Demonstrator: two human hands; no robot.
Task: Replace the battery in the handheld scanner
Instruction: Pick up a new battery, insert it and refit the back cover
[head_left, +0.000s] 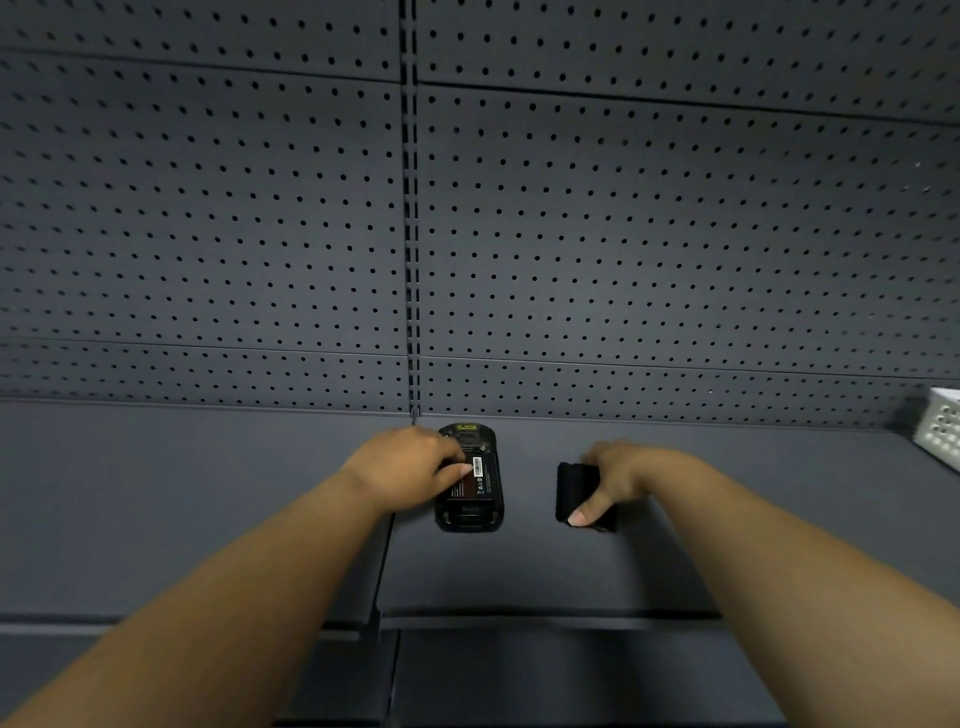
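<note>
The black handheld scanner (470, 512) lies face down on the dark shelf (208, 493), its back open. A black battery (480, 478) with a red and white label sits in its compartment. My left hand (410, 462) rests on the scanner's left side, fingertips touching the battery's label. To the right, a flat black piece (571, 491), likely the battery cover, lies on the shelf. My right hand (621, 478) grips it, thumb pressed on its near edge.
A dark pegboard wall (623, 234) rises right behind the shelf. A white perforated basket (940, 428) stands at the far right edge. The shelf's front edge (519, 616) runs below my forearms.
</note>
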